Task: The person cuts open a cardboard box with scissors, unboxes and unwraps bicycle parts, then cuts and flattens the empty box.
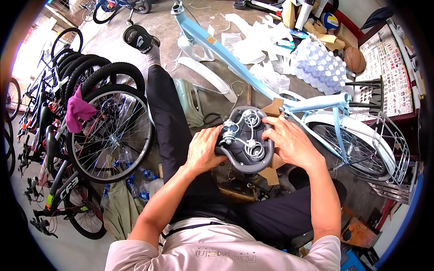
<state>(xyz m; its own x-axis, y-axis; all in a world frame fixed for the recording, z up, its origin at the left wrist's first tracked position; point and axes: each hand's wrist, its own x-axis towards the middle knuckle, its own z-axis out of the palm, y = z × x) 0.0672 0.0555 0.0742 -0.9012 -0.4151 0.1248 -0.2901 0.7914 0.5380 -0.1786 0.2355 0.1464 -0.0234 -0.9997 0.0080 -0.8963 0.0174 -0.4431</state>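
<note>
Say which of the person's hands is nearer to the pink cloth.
Left. The left hand holds the left side of the bicycle saddle, to the right of the pink cloth; the right hand, at the saddle's right side, is farther right.

Grey concrete floor, scuffed. Strong light from upper left. Pale wall top right; small-patterned pale panel far right.

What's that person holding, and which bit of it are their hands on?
A grey bicycle saddle, its springs facing up. The left hand holds its left edge, and the right hand holds its right edge.
</note>
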